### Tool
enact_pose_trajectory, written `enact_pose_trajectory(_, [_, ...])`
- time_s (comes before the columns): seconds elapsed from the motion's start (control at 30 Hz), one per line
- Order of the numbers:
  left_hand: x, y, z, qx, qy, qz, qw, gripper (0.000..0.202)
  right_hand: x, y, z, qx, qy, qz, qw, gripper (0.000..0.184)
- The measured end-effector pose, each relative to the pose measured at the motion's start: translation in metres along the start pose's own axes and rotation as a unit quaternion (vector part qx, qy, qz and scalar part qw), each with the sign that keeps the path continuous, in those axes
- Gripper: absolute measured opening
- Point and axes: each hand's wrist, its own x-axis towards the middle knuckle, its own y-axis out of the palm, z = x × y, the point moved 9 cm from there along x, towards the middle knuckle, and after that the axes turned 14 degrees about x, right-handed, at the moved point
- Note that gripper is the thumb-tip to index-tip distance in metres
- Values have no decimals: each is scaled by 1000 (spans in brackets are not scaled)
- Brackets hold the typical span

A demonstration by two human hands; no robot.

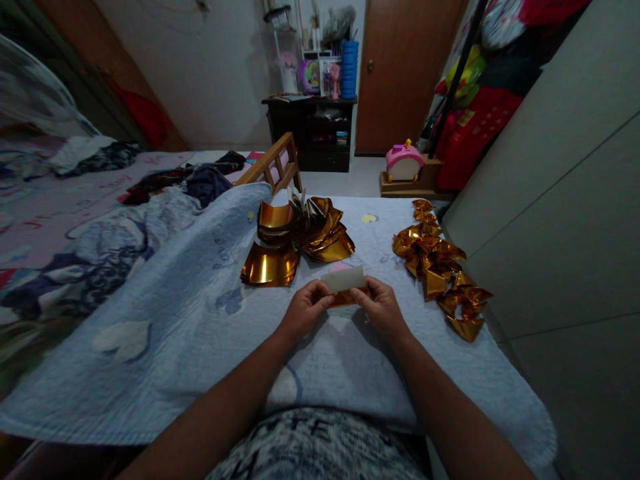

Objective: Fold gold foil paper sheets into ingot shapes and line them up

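Between my two hands is a sheet of gold foil paper [344, 279], its pale back facing up and a gold strip along its near edge. My left hand [306, 308] pinches the sheet's left end with thumb and fingers. At the right end, my right hand [381, 307] grips it the same way. Just beyond my left hand lies a stack of flat, slightly curled gold sheets [270, 263], with a fanned pile of more gold sheets [327, 233] beside it. Over to the right, several folded gold foil pieces [430, 250] lie in a loose row.
A light blue quilt [200, 360] covers the surface under my hands. A wooden bed rail [273, 163] rises at the far left of it. Beyond are a dark cabinet [280, 130] and a pink toy [404, 162]. Pale wardrobe panels [565, 220] border the right side.
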Motion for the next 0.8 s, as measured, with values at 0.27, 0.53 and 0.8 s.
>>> enact_pose_trajectory(0.27, [0, -7, -1, -6, 16, -34, 999, 18, 4, -6, -17, -35, 49, -8, 998, 29])
enact_pose_trajectory(0.53, [-2, -4, -2, 116, 27, -41, 992, 7, 5, -10, -13, -176, 21, -18, 984, 25])
enact_pose_trajectory(0.8, [-5, -6, -10, 190, 33, -66, 979, 11, 5, -9, -13, -238, 17, -17, 971, 24])
